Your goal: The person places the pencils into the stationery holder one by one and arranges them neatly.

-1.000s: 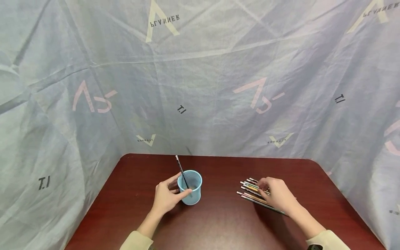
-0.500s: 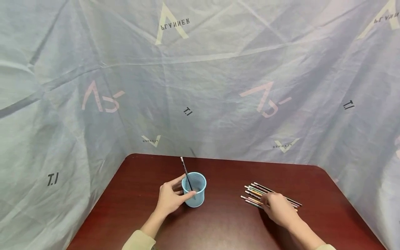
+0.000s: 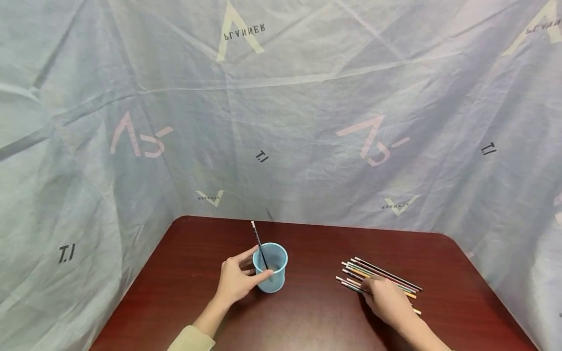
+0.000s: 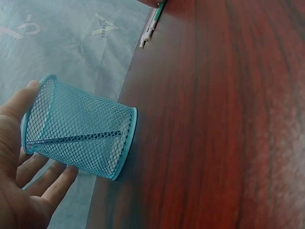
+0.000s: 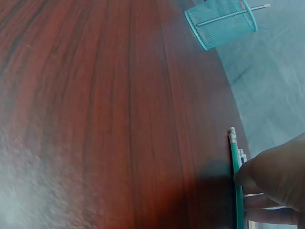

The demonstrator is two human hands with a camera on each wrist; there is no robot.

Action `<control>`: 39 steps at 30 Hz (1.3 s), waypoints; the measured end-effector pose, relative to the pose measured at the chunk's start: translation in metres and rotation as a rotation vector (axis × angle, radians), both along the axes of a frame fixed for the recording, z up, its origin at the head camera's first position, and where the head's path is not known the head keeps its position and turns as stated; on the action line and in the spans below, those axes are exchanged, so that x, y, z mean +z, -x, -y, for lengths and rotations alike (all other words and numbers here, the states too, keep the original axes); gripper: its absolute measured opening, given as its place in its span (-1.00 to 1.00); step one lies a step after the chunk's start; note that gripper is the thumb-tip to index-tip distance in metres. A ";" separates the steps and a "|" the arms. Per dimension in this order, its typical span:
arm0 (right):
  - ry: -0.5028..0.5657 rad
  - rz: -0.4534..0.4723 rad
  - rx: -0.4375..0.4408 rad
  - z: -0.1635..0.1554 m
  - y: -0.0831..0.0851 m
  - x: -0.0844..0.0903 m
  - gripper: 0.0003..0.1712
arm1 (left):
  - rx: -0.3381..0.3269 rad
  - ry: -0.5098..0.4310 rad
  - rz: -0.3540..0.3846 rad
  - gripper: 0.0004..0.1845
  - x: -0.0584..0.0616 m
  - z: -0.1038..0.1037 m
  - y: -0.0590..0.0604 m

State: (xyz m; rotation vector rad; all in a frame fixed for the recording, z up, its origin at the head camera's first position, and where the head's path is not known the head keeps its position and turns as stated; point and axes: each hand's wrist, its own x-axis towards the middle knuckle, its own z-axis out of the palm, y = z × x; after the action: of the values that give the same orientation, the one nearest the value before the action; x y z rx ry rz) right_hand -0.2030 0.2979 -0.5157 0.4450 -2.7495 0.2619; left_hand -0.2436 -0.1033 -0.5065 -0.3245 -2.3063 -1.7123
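Observation:
My left hand (image 3: 237,282) grips a light blue mesh pencil cup (image 3: 276,282), thumb at the near rim and fingers along its far left side. The cup stands upright on the table. One dark pencil (image 3: 257,239) leans inside it, its white eraser end sticking up past the rim. To the right, my right hand (image 3: 388,300) is down at a loose bunch of pencils. In the right wrist view its thumb and fingertips pinch a green pencil (image 5: 237,162) at the near side of the bunch. The palm hides the middle of several pencils.
Other pencils, among them a dark one (image 3: 388,274), lie side by side beyond my right hand, eraser ends toward the cup. The dark red wooden table (image 3: 307,317) has rounded far corners. Grey printed cloth (image 3: 290,122) hangs behind it and at both sides.
My right hand has come down and nearer to me, from the bunch's middle to its near edge, and now pinches the green pencil. The left hand keeps its hold on the cup.

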 end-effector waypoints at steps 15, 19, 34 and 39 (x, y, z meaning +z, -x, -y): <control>-0.002 0.039 -0.024 0.004 -0.006 -0.002 -0.65 | -0.006 0.016 0.002 -0.17 -0.001 0.000 -0.001; 0.000 0.064 -0.020 0.007 -0.005 -0.003 -0.68 | 0.004 0.011 0.004 -0.17 -0.001 -0.001 -0.002; 0.019 -0.012 0.004 0.010 -0.006 -0.010 -0.65 | 0.003 0.032 0.008 -0.17 0.002 0.002 -0.002; 0.012 -0.026 0.009 0.008 -0.004 -0.008 -0.64 | 0.008 0.013 0.004 -0.17 0.001 0.000 -0.003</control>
State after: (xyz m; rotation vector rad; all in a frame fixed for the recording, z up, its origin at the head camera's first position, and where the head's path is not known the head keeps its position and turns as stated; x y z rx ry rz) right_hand -0.1992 0.2896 -0.5237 0.4552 -2.7196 0.2728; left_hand -0.2411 -0.1034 -0.5059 -0.3145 -2.3187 -1.6967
